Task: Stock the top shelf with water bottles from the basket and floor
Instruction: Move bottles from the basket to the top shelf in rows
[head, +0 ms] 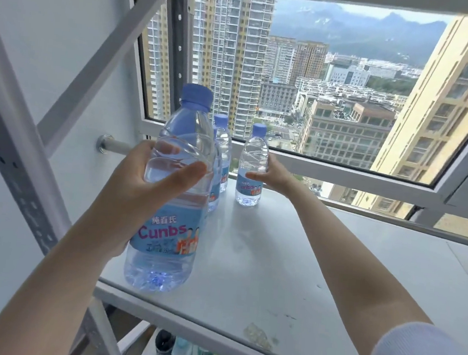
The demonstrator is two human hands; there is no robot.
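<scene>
My left hand [137,193] grips a clear water bottle [169,228] with a blue cap and a blue "Cunbs" label, upright at the near left corner of the white top shelf [289,268]. Its base looks level with the shelf edge. My right hand [273,175] holds a second bottle [252,167], which stands on the shelf near the window. Two more bottles [223,159] stand behind the one in my left hand, partly hidden by it.
A grey slotted shelf upright [20,162] and diagonal brace run along the left by a white wall. A large window [321,85] backs the shelf. Bottles [181,352] of other kinds show on the shelf below.
</scene>
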